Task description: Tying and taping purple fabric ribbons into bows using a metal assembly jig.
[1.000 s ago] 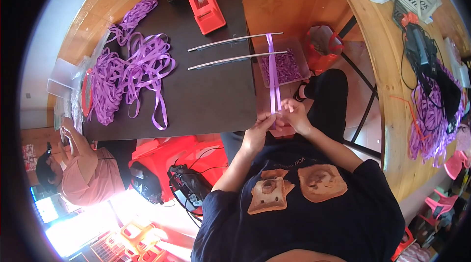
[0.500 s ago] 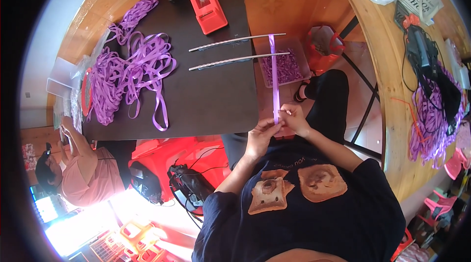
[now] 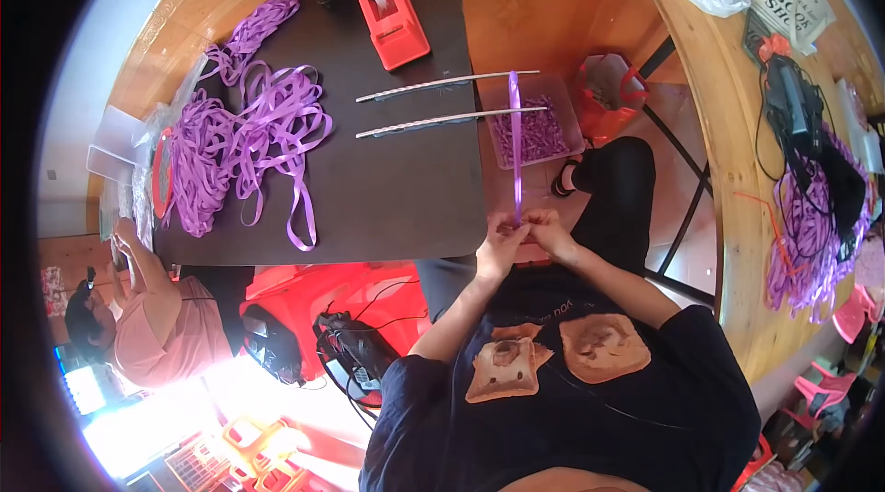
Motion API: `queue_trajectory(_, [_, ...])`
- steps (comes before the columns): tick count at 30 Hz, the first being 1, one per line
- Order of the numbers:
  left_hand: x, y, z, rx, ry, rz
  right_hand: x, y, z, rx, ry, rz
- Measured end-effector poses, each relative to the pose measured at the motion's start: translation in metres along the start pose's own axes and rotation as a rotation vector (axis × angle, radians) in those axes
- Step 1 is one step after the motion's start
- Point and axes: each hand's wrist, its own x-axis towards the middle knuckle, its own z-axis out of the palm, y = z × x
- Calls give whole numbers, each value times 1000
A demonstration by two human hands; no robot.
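In the head view, the left hand (image 3: pixel 499 243) and right hand (image 3: pixel 551 236) meet, fingertips pinched on the near end of a smooth, glossy purple ribbon (image 3: pixel 516 165). It stretches straight ahead of them to two slim, ridged metallic rods (image 3: pixel 415 126). Left of the hands, loose ribbon loops (image 3: pixel 277 123) heap on a matte dark tabletop (image 3: pixel 396 197).

Place: we're in a small handcraft workshop, by the look of it!
Dark table (image 3: pixel 406 183): heaps of purple ribbon (image 3: pixel 203 165) greet us, and there's a red tape dispenser (image 3: pixel 393 20).
Table edge: we see two slim rods (image 3: pixel 415 127) jutting out, carrying a purple strip (image 3: pixel 516 160).
Clear bin (image 3: pixel 558 88): short purple pieces (image 3: pixel 544 134), loads of them!
Wooden counter (image 3: pixel 737 252): another ribbon tangle (image 3: pixel 797 257) (we count plenty of stock).
Far left: a second person (image 3: pixel 180 331), seated.
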Motion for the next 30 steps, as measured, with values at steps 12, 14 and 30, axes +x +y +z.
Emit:
queue_trajectory(12, [20, 43, 9, -77, -6, -69, -30, -31, -4, -302, -196, 69])
queue_trajectory(14, [18, 66, 18, -214, 4, -9, -38, -36, -4, -361, -305, -52])
queue_trajectory(30, [37, 128, 48, -587, -31, -91, -71, -76, 8, -294, -535, -74])
